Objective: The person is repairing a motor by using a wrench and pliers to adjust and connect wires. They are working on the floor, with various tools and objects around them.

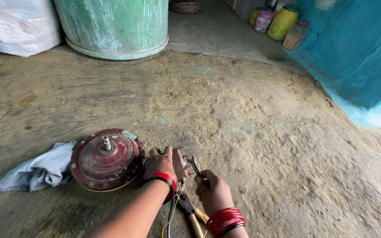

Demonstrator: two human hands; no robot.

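Head view shows us working low on the earthen floor (252, 132). Our left hand (159, 165) lies over a small rusty part (180, 164), the fingers pressed around its left side, so this grip is closed on the part and holds it steady on the floor. Our right hand (212, 190) pinches a small spanner (194, 165) by the lower end of its handle.

The relation that matters is this one: the spanner runs from the right hand up and to the left, and its open head is at the upper right edge of the part, just beside it or touching it; we cannot tell which. So the part lies ahead and left of the right grip, along the long axis of the spanner, and the right hand is the nearer one to the spanner head.

Left of the part, a round red motor housing (106, 159) rests with its shaft upright, partly on a pale cloth (40, 171). Pliers (189, 212) and thin wires (174, 207) lie between our wrists.
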